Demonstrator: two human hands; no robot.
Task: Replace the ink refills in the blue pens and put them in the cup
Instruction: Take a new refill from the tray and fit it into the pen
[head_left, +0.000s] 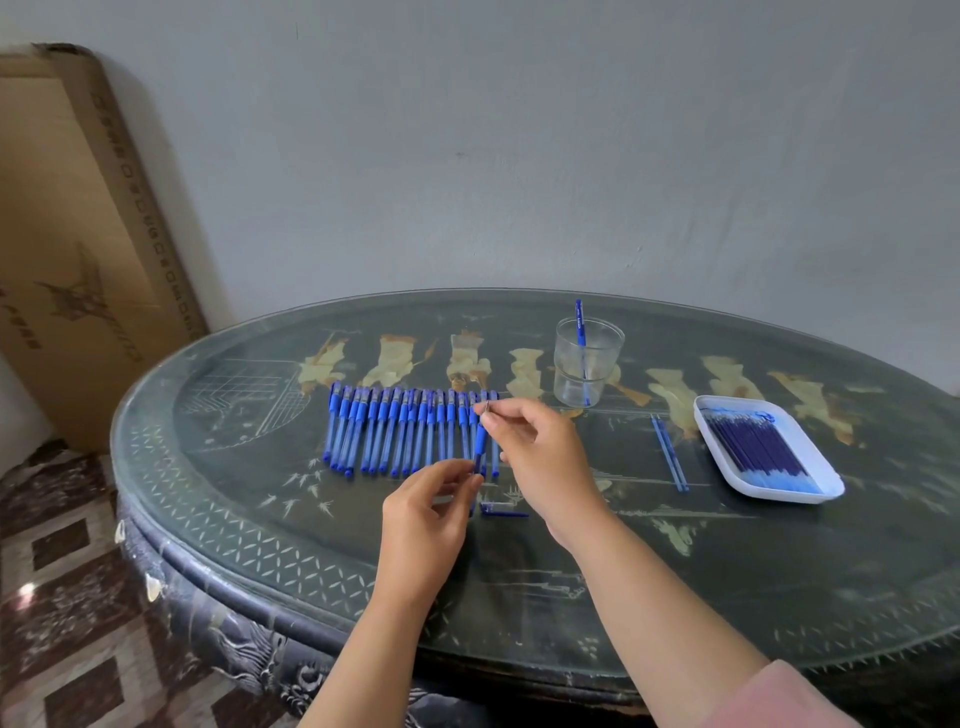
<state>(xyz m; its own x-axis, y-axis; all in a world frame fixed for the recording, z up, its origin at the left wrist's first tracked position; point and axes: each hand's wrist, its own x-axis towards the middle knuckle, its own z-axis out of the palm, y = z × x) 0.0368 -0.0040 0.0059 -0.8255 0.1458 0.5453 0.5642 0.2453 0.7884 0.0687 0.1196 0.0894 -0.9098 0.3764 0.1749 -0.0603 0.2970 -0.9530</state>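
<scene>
Dark table (519, 597) carries a row of pens (405, 431), a cup (587, 364) and a tray (831, 486) of refills (753, 447). Above it the left hand (426, 514) pinches the lower end of one pen (480, 444) and the right hand (535, 447) pinches its tip, seemingly opening it. Next, the old refill must slide out straight.

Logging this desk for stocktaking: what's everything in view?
Blue capped plastic pens: roughly twenty, blue, rowed mid-table.
Clear plastic cup: one, transparent, behind the row.
Blue pen in cup: one, blue, leaning inside.
White rectangular tray: one, white, table's right.
Blue ink refills: many, blue, in the tray.
Loose blue refills: two, blue, left of tray.
Small pen parts: unclear, blue, by the wrists.
Dark round glass-topped table: one, dark, centre.
Brown cardboard box: one, brown, against left wall.
Held blue pen: one, blue, between both hands.
Left hand: pinches its lower end.
Right hand: pinches its upper tip.
</scene>
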